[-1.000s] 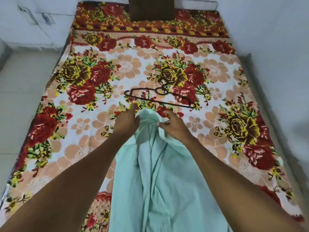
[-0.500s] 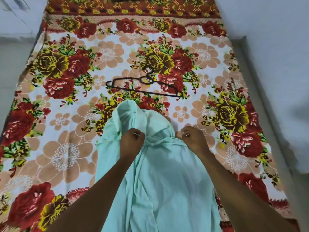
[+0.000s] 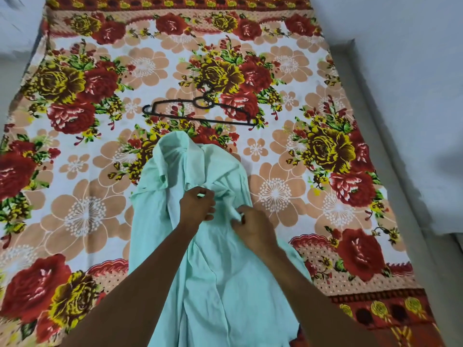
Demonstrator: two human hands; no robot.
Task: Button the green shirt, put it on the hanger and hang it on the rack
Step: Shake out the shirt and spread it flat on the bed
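The lower part of the shirt runs out of view at the 6 o'clock edge, so its hem and any sleeves down there cannot be seen. Both forearms cross over the cloth and cover part of its front. No buttons or buttonholes can be made out; the folds near the hands hide them. The bed is cut off on the left and at the bottom, and its flowered sheet fills most of the view.

The shirt lies on the bed with its long axis running from 6 to 12 o'clock, the collar end pointing to 12. The collar is bunched and partly turned up, leaning a little toward 11 o'clock.

The left hand is curled, thumb and fingers pinching a fold of the shirt just below the collar. The right hand, at its 4 o'clock and close beside it, pinches another fold of the front edge between thumb and fingertips.

The hanger, black and thin, lies flat on the sheet at 12 o'clock from the collar, near it but apart. Its bar runs roughly 9 to 3 o'clock, and its hook points toward 12, hard to follow against the dark flowers.
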